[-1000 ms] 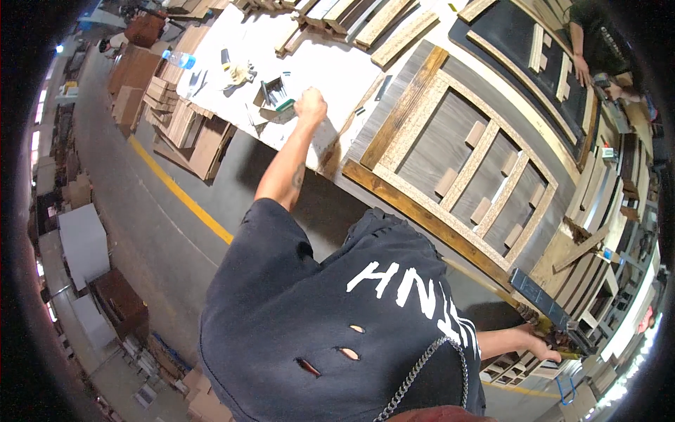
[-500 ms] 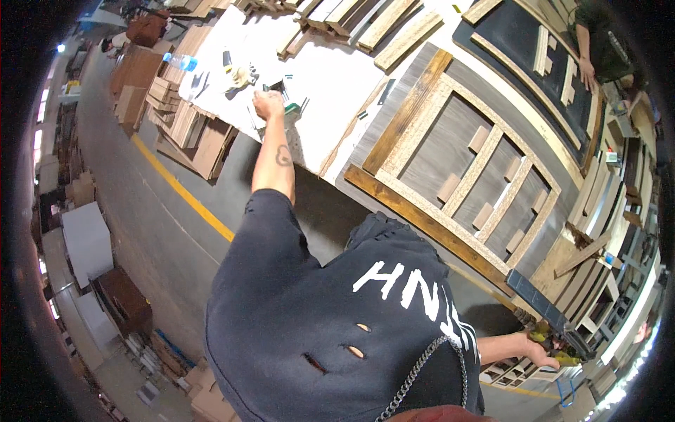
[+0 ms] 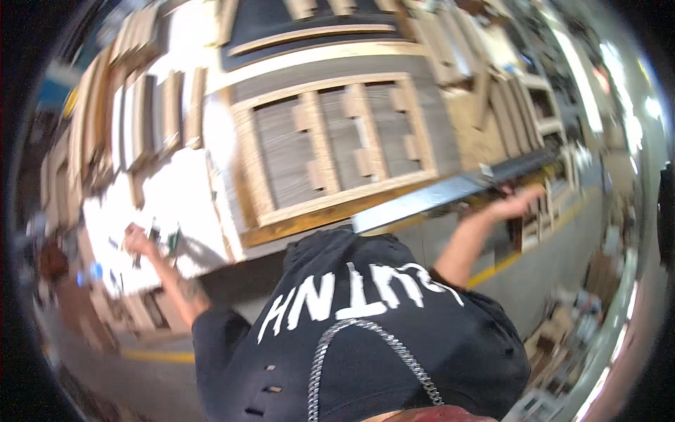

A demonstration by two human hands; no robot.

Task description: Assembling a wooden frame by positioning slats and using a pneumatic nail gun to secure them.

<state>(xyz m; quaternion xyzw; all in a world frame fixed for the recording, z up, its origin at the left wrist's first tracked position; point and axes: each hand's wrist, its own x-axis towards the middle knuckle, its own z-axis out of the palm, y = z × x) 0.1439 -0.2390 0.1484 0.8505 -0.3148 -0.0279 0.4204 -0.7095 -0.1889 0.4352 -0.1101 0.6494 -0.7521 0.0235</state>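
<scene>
My left hand (image 3: 138, 240) is at the left over the brightly lit white tabletop (image 3: 105, 218), its fingers closed. Whether it pinches anything is too blurred to tell; small dark and green items (image 3: 172, 241) lie right beside it. On the right, my right hand (image 3: 517, 204) is wrapped at the rear of a nail gun (image 3: 524, 167), its grip mostly hidden and smeared by motion. A long silvery bar (image 3: 422, 202) runs left from the tool along the bench's front edge. Behind the bar lies a light wooden frame (image 3: 337, 200) with two crossbars and several small blocks.
Several stacked wood strips (image 3: 144, 116) stand at the back left. A dark panel (image 3: 274, 35) with wooden rails lies behind the frame. More lengths of wood (image 3: 517, 119) are at the right. A yellow floor line (image 3: 492, 271) passes below the bench.
The view has swung to the right. My right hand has brought the nail gun up and leftward to the bench's front edge. My left hand stays by the small items on the white tabletop.
</scene>
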